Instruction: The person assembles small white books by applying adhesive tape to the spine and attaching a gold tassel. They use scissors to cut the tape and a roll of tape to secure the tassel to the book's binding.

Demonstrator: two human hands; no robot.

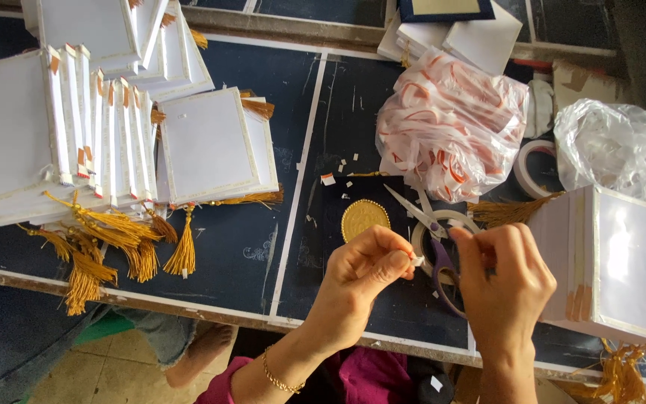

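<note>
Your left hand (364, 269) pinches a tiny white tape scrap (416, 260), grip clamped on it; your right hand (499, 280) meets it, fingers closed at the scrap. It looks flimsy and sticky: hold its edge. Scissors (431, 232) lie just beyond the grip on the tabletop (226, 247).

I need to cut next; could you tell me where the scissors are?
The scissors lie open on the dark table, between the gold disc and right hand.

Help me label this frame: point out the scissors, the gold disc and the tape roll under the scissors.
scissors (420, 213), head view, on the blades near the pivot.
gold disc (364, 218), head view, on its face.
tape roll (454, 218), head view, on its upper rim.
</note>
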